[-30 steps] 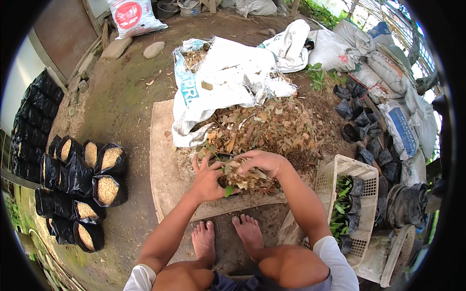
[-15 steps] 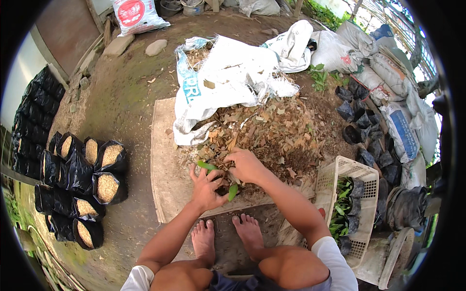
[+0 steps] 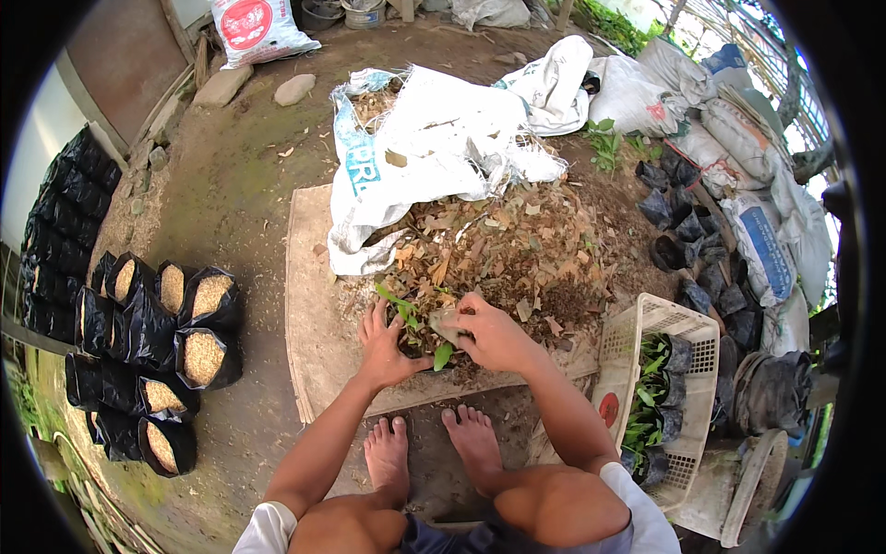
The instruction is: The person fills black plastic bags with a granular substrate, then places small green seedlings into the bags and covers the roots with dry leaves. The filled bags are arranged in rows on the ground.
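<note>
My left hand (image 3: 388, 355) wraps round the side of a small dark pot or bag, mostly hidden, which holds a green-leaved seedling (image 3: 443, 355) at the near edge of a heap of dry leaf litter (image 3: 526, 231). My right hand (image 3: 489, 337) is closed on some pale, leafy-looking bits beside the seedling. The heap lies on a beige mat (image 3: 310, 277), with torn white sacks (image 3: 429, 120) over its far part.
Black bags with pale husks (image 3: 201, 355) stand left, with more black bags (image 3: 69, 212) behind. Right are a cream crate (image 3: 683, 471) of seedlings, filled sacks (image 3: 757, 245), small dark bags (image 3: 692, 222) and a bucket (image 3: 752, 489). My bare feet rest near the mat.
The large clump of litter between my hands a second ago no longer shows. My right hand dipped toward the heap, then came down and right beside the seedling, whose leaves show more.
</note>
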Demonstrator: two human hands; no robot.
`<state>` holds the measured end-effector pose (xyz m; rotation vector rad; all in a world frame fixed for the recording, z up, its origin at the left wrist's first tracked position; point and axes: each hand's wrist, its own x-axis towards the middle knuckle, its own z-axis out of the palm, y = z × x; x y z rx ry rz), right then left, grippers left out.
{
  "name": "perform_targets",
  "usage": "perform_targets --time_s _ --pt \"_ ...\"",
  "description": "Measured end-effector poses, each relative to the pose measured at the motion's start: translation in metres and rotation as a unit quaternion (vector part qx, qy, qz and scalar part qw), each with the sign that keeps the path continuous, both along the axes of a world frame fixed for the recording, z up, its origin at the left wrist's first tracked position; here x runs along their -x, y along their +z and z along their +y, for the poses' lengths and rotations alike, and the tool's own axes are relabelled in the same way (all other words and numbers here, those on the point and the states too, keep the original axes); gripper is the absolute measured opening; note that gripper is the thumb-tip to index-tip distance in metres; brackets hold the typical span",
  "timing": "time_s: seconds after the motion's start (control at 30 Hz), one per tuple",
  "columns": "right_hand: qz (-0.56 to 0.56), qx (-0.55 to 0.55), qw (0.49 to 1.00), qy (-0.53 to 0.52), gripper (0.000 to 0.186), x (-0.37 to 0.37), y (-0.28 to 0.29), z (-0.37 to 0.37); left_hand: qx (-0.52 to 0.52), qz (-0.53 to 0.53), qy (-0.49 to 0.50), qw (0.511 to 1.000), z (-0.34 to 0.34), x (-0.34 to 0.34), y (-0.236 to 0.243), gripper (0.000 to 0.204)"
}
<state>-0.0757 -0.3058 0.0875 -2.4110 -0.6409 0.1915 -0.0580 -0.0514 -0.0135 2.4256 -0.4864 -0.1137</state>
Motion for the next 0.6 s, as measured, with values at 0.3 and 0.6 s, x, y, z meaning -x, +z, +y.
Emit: perform_targets --time_s 0.3,0.6 --pt "0.16 -0.126 0.954 -0.22 0.068 -0.006 -0.026 -0.043 0.082 0.11 0.013 0.99 0.01 -0.01 0.003 0.102" --pt "0.123 -0.108 0.971 -0.174 0.067 0.007 -0.074 0.017 0.141 0.05 0.021 0.989 0.026 -0.004 -0.057 0.08"
